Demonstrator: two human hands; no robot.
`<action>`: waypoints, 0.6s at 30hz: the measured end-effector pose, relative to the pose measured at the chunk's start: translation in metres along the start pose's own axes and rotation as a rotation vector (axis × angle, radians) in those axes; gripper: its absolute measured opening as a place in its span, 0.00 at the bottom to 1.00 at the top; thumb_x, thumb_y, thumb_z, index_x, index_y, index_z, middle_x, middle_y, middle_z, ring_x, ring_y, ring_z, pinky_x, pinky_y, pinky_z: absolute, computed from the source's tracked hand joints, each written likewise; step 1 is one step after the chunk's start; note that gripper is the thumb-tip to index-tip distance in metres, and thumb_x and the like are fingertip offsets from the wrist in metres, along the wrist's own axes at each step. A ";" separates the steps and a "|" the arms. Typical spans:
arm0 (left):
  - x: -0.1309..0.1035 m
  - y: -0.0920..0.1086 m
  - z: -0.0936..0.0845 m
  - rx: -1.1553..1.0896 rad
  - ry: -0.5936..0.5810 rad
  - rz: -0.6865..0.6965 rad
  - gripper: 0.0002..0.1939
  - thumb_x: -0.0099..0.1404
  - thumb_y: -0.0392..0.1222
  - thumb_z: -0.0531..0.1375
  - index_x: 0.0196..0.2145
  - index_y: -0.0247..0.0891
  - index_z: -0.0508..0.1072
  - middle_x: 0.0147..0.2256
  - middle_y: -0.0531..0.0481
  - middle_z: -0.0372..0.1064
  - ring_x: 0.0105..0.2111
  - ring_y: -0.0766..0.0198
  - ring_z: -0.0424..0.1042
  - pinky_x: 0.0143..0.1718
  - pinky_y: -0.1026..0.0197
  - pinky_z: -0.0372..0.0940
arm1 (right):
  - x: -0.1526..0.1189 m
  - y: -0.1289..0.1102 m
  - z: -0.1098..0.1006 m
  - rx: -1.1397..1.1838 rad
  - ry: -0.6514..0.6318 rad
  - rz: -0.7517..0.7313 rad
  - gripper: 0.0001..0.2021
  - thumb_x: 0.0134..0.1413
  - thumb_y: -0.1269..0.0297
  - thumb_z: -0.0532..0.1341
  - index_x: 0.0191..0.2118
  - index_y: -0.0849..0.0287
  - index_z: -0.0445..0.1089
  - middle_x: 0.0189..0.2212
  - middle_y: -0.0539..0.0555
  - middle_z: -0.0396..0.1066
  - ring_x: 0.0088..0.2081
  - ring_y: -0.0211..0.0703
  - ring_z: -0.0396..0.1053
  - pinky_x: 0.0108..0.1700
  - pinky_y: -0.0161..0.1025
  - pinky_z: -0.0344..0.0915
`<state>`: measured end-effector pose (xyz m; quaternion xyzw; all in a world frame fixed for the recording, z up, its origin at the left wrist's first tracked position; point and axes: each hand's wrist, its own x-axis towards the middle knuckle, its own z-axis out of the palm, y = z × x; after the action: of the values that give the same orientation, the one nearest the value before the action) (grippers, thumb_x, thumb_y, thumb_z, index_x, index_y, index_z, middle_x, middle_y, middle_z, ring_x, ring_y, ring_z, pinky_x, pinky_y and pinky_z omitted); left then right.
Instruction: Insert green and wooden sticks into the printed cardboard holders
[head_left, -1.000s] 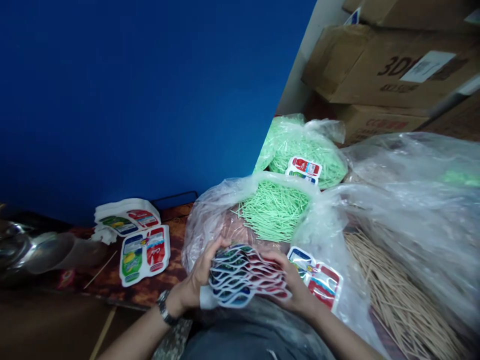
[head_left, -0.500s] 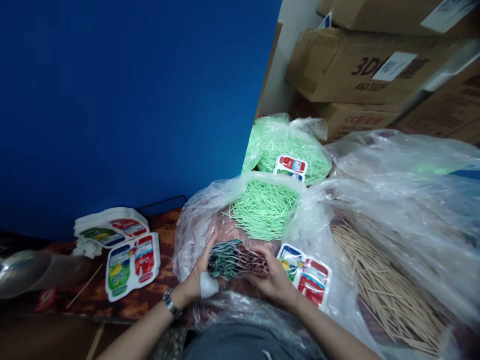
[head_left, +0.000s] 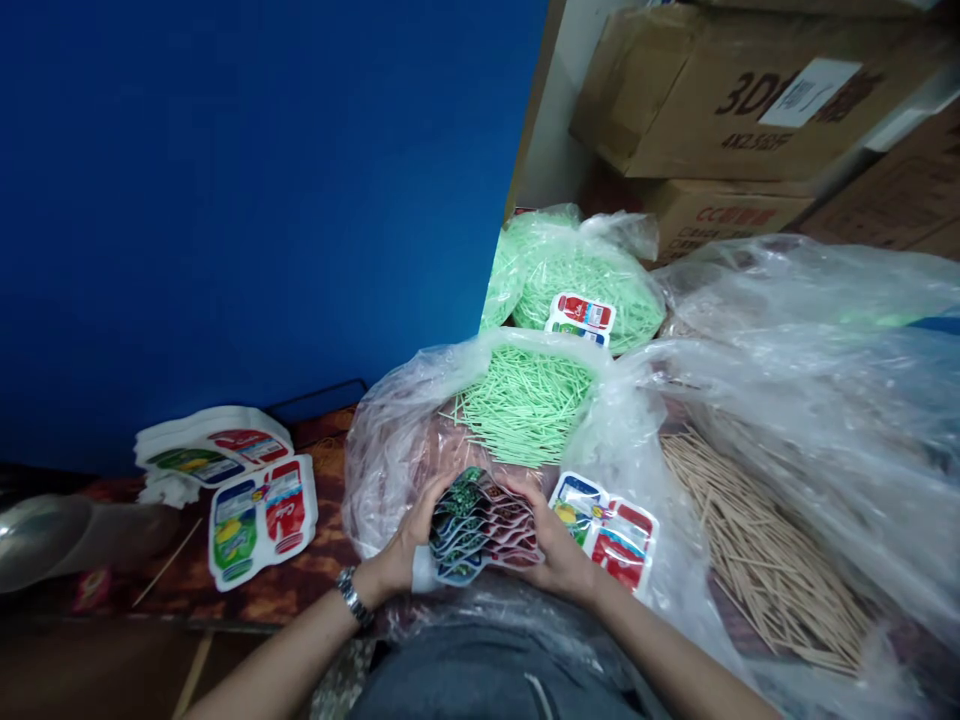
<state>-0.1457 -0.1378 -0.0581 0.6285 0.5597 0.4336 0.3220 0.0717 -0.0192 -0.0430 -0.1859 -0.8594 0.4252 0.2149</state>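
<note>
A stack of wavy-edged packets [head_left: 486, 528], dark green on the left and dark red on the right, is held between both hands near the body. My left hand [head_left: 409, 535] grips its left side; a white wrap covers part of that hand. My right hand [head_left: 553, 540] is closed around the right side. Just beyond the hands, light green sticks [head_left: 523, 405] lie in an opened clear plastic bag [head_left: 382, 440]. Beside my right hand, a printed card with bottle pictures [head_left: 609, 530] rests on the plastic.
More printed cards [head_left: 262, 520] and a white stack [head_left: 214, 445] lie at the left, near a thin stick [head_left: 166, 562]. Brown sticks [head_left: 765, 550] fill a clear bag at the right. Behind are bagged green sticks [head_left: 585, 285], cardboard boxes [head_left: 675, 110] and a blue panel [head_left: 262, 200].
The stack between my hands has tilted, so its layered near edges show more fully. Both hands still hold it. The view has shifted slightly.
</note>
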 end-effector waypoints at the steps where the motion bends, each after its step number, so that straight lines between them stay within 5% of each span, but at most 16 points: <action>1: 0.001 0.001 0.000 -0.011 0.001 -0.008 0.50 0.51 0.39 0.68 0.65 0.38 0.46 0.63 0.34 0.52 0.61 0.43 0.56 0.62 0.41 0.50 | -0.001 0.000 0.000 0.006 0.006 0.011 0.46 0.46 0.58 0.69 0.65 0.56 0.41 0.59 0.66 0.57 0.59 0.57 0.60 0.59 0.53 0.59; 6: -0.001 0.000 0.003 -0.067 0.043 -0.050 0.44 0.53 0.39 0.67 0.63 0.39 0.51 0.59 0.37 0.61 0.56 0.46 0.65 0.59 0.43 0.58 | 0.002 -0.007 -0.003 0.034 0.026 0.044 0.48 0.44 0.58 0.70 0.65 0.56 0.40 0.59 0.65 0.57 0.59 0.56 0.60 0.60 0.51 0.59; 12: -0.006 -0.001 0.008 -0.180 0.058 -0.152 0.51 0.50 0.41 0.70 0.65 0.40 0.46 0.57 0.37 0.64 0.51 0.48 0.71 0.53 0.47 0.66 | 0.003 -0.009 -0.004 -0.003 -0.002 -0.026 0.46 0.48 0.60 0.67 0.65 0.55 0.38 0.59 0.65 0.58 0.59 0.55 0.61 0.60 0.52 0.59; 18: -0.007 -0.004 0.010 -0.177 0.081 -0.125 0.48 0.53 0.42 0.68 0.64 0.39 0.46 0.54 0.37 0.67 0.49 0.49 0.72 0.51 0.49 0.67 | -0.007 -0.013 -0.020 -0.120 0.023 -0.115 0.50 0.47 0.59 0.68 0.67 0.53 0.33 0.64 0.65 0.47 0.64 0.59 0.50 0.61 0.57 0.55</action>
<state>-0.1382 -0.1436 -0.0669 0.5434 0.5699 0.4854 0.3799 0.0863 -0.0171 -0.0235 -0.1535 -0.8900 0.3577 0.2376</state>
